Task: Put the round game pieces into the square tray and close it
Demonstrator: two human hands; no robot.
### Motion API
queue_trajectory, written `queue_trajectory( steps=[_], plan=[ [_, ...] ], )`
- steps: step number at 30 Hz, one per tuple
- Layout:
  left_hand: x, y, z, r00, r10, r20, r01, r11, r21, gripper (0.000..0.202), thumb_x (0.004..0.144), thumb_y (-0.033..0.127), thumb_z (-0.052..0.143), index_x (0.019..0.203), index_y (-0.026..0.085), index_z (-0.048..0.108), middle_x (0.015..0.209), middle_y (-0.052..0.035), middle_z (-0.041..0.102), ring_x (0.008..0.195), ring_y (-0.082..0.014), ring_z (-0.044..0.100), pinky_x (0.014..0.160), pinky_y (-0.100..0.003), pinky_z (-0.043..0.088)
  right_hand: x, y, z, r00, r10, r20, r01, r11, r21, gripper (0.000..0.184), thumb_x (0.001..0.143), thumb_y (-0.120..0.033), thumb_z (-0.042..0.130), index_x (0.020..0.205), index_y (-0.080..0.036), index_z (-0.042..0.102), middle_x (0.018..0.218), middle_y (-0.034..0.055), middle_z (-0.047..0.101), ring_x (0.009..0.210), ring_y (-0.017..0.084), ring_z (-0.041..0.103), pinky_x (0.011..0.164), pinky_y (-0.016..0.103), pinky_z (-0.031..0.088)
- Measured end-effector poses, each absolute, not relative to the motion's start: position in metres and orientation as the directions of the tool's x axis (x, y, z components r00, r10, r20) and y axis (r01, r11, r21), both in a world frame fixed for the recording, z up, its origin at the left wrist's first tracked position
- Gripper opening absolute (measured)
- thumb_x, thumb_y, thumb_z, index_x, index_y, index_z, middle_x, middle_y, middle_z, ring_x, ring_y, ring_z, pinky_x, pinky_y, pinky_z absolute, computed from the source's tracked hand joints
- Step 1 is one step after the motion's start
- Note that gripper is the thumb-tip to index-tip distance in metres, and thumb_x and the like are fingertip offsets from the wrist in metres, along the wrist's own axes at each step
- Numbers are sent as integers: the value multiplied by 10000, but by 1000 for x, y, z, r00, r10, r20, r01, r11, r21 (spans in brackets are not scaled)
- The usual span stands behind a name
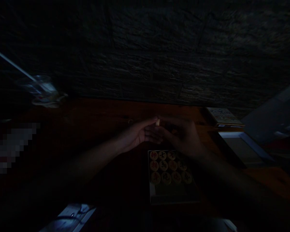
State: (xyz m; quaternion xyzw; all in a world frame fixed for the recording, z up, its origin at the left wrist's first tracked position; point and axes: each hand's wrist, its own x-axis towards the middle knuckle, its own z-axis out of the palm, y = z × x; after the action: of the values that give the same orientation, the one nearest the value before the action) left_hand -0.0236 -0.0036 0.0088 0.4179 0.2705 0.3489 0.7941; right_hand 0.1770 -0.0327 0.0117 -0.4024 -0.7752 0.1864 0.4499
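Observation:
In dim light, both hands meet over the table in the middle of the head view. My right hand point(183, 133) pinches a pale xiangqi piece point(157, 122), seen edge-on, between thumb and fingers. Beside it my left hand point(142, 133) is turned palm up with its fingers stretched out. Its uppermost digit reaches the piece; I cannot tell whether it presses on it. Below the hands lies a shallow box point(169, 190) with rows of round xiangqi pieces point(163, 165) marked in red and black characters. My right hand and wrist hide its upper right part.
An open box lid or tray point(244, 148) lies at the right, near a closed flat box point(223, 116) by the dark wall point(145, 64). A clear cup with a straw point(47, 88) stands at the left. The wooden table point(103, 109) meets the wall behind.

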Motion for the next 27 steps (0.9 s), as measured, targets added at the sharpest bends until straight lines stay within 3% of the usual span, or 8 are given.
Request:
queue_trajectory(
  steps=[3, 7, 14, 19, 24, 27],
  plan=[
    [-24, -4, 9, 599, 793, -110, -328, 368, 870, 344, 799, 441, 889, 888, 132, 768, 826, -95, 803, 727, -225, 778, 710, -349, 646, 176, -33, 12, -254, 826, 504, 440, 563, -700, 421, 954, -385, 751, 1356, -261, 752, 933, 32, 815, 718, 179, 711, 663, 313, 562],
    [-23, -6, 11, 561, 827, -44, -285, 243, 927, 344, 826, 427, 876, 898, 103, 787, 836, -116, 800, 714, -202, 765, 708, -324, 636, 173, -34, 14, -233, 858, 457, 381, 513, -769, 409, 923, -376, 775, 1303, -223, 782, 871, 33, 822, 683, 184, 719, 636, 312, 564],
    [-23, -6, 9, 546, 838, -2, -258, 170, 951, 353, 773, 421, 914, 836, 101, 776, 823, -129, 802, 731, -207, 767, 730, -340, 640, 174, -35, 16, -209, 850, 484, 379, 526, -761, 342, 885, -351, 808, 1212, -254, 824, 861, 29, 826, 691, 188, 725, 618, 307, 566],
    [-24, -5, 6, 568, 823, 27, -222, 121, 968, 375, 843, 482, 857, 879, 112, 801, 823, -123, 799, 753, -204, 767, 726, -330, 640, 174, -34, 15, -223, 850, 476, 349, 526, -775, 375, 867, -300, 818, 1239, -251, 809, 869, 21, 825, 665, 171, 707, 619, 303, 562],
    [-24, -5, 6, 553, 831, 60, -236, 88, 968, 334, 786, 406, 912, 926, 125, 796, 878, -104, 802, 788, -196, 767, 737, -314, 635, 173, -33, 14, -248, 837, 487, 308, 545, -780, 361, 872, -305, 819, 1221, -216, 806, 843, 22, 813, 648, 159, 706, 629, 295, 569],
    [-24, -6, 7, 547, 835, 55, -243, 96, 965, 360, 749, 379, 940, 961, 124, 798, 899, -104, 804, 793, -193, 768, 745, -315, 638, 174, -33, 13, -261, 825, 501, 303, 563, -769, 344, 891, -312, 810, 1227, -233, 804, 936, 44, 818, 722, 171, 729, 661, 302, 577]
  ],
)
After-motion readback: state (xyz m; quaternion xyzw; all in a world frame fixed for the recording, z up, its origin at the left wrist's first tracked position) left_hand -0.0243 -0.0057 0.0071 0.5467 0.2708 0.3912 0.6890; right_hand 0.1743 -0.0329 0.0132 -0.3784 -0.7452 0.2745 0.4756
